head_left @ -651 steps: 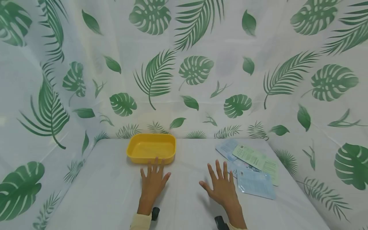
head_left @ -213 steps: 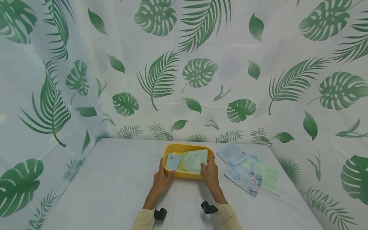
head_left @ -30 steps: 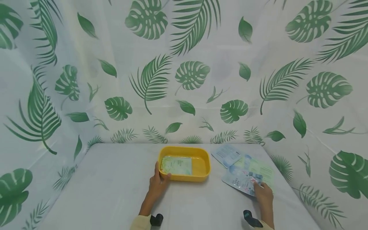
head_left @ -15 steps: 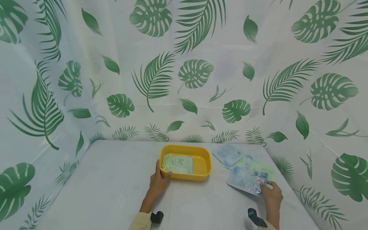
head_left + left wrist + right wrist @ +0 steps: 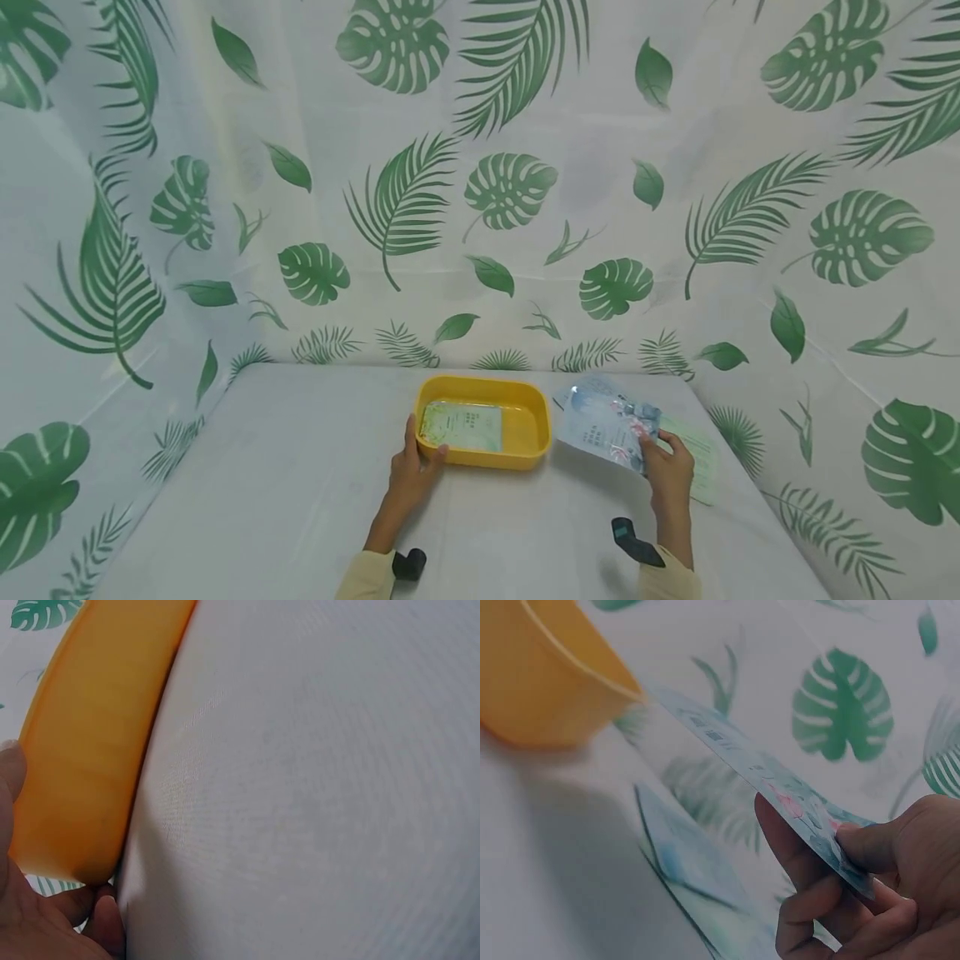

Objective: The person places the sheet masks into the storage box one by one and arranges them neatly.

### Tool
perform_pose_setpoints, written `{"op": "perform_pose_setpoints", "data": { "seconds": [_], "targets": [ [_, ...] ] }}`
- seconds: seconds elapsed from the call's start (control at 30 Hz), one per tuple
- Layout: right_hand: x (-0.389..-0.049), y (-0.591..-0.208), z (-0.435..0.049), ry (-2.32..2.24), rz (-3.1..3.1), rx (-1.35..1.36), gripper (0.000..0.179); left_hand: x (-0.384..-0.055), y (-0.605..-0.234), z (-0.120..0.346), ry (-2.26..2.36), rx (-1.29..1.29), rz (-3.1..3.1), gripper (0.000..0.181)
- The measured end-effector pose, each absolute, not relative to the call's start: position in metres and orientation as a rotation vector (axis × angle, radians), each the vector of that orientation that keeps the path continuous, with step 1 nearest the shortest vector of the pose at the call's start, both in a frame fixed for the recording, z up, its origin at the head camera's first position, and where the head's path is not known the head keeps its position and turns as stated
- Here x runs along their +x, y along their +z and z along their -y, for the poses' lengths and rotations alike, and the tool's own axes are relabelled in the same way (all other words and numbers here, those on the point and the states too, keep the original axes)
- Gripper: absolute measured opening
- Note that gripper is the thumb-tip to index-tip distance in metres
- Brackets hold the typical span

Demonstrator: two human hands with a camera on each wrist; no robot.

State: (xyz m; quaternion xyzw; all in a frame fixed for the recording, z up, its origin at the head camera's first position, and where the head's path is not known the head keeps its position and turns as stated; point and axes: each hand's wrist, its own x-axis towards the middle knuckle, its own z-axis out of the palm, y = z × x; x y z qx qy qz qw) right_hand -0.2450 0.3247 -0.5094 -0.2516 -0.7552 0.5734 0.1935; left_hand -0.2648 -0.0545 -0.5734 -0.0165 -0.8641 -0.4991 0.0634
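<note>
The yellow tray [image 5: 522,427] stands on the table, and a flat green packet [image 5: 461,427] lies in its left part. My left hand [image 5: 408,482] grips the tray's front left corner, thumb at the front wall and fingers round the side. The left wrist view has the tray's wall [image 5: 97,742] close up with fingertips at its lower corner. To the right of the tray, my right hand [image 5: 669,468] pinches a flat light-blue packet [image 5: 596,421] with pink flowers by its right edge. In the right wrist view this packet [image 5: 739,769] is raised off the table, thumb on its printed face.
Behind and below the held packet lie more flat packets: a green one [image 5: 697,454] at the right and a blue one [image 5: 594,385] partly covered from view. A leaf-print sheet [image 5: 510,275] walls the white table [image 5: 300,492] at back and sides.
My right hand has lifted the floral packet from the pile and carried it up and left towards the tray. The left hand keeps its grip on the tray's corner.
</note>
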Motion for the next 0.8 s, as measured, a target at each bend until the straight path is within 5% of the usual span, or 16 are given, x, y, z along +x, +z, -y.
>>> {"op": "perform_pose_setpoints", "data": {
  "seconds": [0.8],
  "targets": [
    [-0.314, -0.519, -0.159, 1.540, 2.571, -0.149, 0.037, -0.267, -0.573, 0.055, -1.462, -0.046, 2.609, 0.086]
  ]
}}
